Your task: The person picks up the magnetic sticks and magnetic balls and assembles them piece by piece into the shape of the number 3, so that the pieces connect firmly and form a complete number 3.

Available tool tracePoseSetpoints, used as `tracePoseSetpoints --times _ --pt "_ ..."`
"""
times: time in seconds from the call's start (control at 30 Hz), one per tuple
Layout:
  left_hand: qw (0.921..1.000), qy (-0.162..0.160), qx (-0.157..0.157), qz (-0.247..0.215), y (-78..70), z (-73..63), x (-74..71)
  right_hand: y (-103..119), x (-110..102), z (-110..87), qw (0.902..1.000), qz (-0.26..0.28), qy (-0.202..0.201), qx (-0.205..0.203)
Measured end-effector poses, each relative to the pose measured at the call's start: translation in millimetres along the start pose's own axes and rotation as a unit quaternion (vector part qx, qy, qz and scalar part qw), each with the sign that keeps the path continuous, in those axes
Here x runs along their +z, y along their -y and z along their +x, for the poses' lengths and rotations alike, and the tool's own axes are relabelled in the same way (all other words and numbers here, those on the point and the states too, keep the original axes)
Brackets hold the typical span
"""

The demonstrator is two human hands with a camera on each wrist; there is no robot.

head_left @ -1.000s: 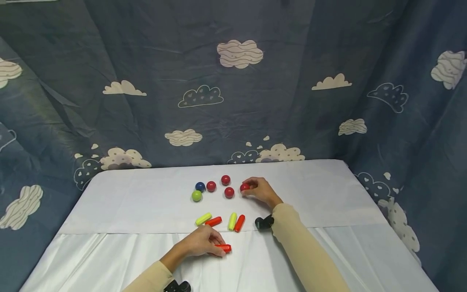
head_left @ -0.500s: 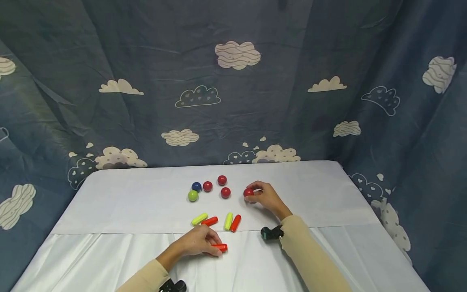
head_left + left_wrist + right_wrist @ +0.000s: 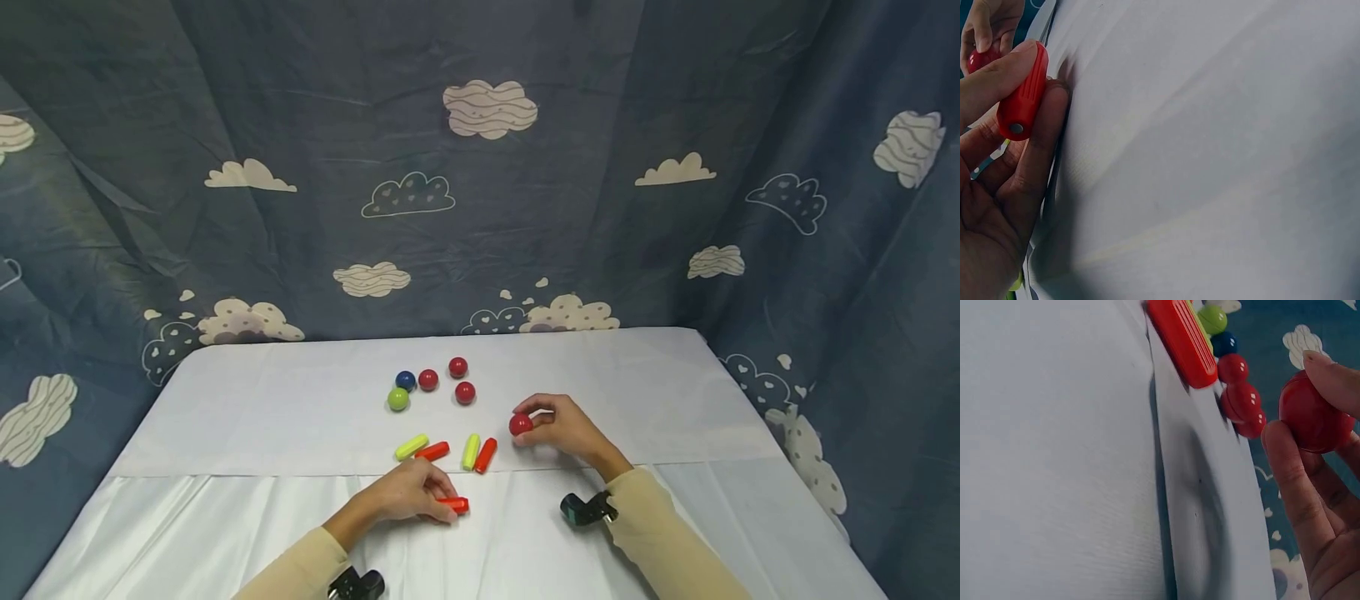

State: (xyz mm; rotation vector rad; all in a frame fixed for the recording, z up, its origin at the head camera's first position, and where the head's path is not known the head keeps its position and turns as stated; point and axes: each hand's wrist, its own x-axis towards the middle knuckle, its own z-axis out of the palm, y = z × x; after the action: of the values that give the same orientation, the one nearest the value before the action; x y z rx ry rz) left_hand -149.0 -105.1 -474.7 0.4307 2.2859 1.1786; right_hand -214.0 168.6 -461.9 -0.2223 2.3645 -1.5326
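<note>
My left hand pinches a red ridged plastic stick between thumb and fingers, low over the near part of the white cloth. A small metal dot shows at the stick's end in the left wrist view. My right hand holds a shiny red ball by thumb and fingertips, to the right of the other balls. In the right wrist view the ball stands out against the curtain behind. Beyond my left hand lie another red stick and a yellow-green stick.
A second pair, yellow-green stick and red stick, lies mid-table. Further back sit a blue ball, a green ball and red balls. A cloud-patterned curtain hangs behind the white-covered table.
My right hand has drawn the red ball away from the group, rightward and toward me. My left hand keeps its place with the red stick.
</note>
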Motion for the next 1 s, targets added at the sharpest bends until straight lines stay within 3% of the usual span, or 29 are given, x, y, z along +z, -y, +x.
tracePoseSetpoints --times 0.37,1.0 --pt "1.0 0.002 0.002 0.003 1.5 1.2 -0.8 1.5 16.6 -23.4 0.9956 0.009 0.092 -0.015" --pt "0.9998 0.002 0.017 -0.007 1.2 0.2 0.9 5.0 47.2 -39.8 0.9832 -0.06 0.162 -0.059"
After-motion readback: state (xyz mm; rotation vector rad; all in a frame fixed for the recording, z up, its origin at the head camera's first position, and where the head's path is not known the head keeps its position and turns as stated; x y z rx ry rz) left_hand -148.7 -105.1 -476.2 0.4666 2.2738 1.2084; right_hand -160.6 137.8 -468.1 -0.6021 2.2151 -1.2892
